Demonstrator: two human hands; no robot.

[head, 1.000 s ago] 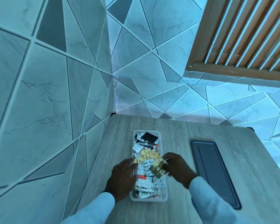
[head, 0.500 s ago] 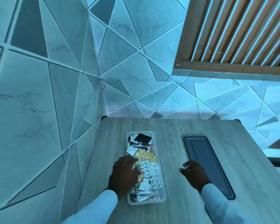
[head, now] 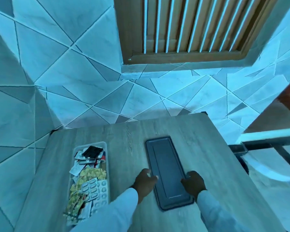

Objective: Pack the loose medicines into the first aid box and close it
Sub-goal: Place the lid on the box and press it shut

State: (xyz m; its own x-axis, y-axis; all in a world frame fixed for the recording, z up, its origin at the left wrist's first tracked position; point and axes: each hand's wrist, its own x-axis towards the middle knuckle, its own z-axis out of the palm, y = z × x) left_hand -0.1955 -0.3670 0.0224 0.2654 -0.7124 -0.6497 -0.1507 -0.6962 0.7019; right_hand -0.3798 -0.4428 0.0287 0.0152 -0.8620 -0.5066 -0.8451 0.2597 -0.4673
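The first aid box point(head: 107, 158) is a clear plastic tub at the left of the wooden table point(head: 124, 139). It is filled with medicines point(head: 92, 185): silver blister strips, yellow sachets and a black strip at the far end. Its dark grey lid point(head: 166, 161) lies flat on the table to the right of the box. My left hand point(head: 145, 182) grips the lid's left edge near its close end. On the opposite edge my right hand point(head: 193, 184) holds the lid. White sleeves cover both arms.
Tiled walls close in the table on the left and at the back. A wooden louvred window point(head: 182, 27) sits above the back wall. Past the table's right edge stands a dark metal frame point(head: 266, 145).
My left hand left the box and moved right to the lid's left edge. My right hand shifted onto the lid's right edge. The view swung to the right.
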